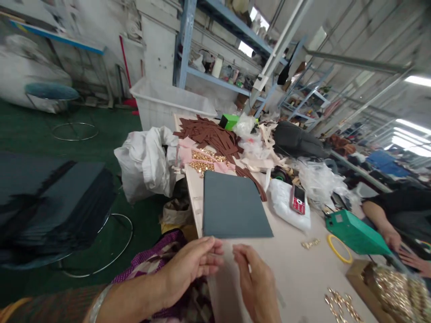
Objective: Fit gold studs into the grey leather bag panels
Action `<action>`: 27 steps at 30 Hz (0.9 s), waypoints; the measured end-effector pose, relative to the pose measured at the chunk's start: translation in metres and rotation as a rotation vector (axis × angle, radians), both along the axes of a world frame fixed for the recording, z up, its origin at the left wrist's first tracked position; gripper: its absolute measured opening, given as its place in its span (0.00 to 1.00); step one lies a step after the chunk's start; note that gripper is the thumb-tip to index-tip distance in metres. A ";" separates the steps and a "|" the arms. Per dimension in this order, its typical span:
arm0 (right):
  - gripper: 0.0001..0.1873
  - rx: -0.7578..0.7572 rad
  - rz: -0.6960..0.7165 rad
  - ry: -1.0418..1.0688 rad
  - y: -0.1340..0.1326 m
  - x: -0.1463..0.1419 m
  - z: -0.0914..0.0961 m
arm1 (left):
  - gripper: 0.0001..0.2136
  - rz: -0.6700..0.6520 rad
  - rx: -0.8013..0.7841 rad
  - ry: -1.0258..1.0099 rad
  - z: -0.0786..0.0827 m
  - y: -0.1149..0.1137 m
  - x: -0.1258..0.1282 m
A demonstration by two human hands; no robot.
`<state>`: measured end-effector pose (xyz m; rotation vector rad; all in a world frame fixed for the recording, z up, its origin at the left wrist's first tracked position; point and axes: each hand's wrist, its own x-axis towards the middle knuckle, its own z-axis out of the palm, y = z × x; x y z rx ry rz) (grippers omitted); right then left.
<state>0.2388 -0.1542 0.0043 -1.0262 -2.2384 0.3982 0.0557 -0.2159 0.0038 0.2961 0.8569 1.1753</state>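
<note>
A dark grey-blue sheet, perhaps a thin stack, lies flat on the pale table in front of me. Just short of its near edge is my left hand, fingers stretched out and apart, with nothing in it. My right hand faces it across a small gap, its fingers extended and a little curled, also holding nothing. Beyond the sheet are gold-coloured metal pieces on pink material and a heap of brown strips.
A red phone rests on a white packet. Gold chains, a yellow ring and a green device are to the right, near a co-worker's hand. Left, dark sheets are piled beside a white sack.
</note>
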 end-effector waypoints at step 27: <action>0.18 -1.029 -0.159 0.351 0.020 -0.023 -0.005 | 0.21 -0.048 0.007 -0.038 -0.003 0.009 -0.014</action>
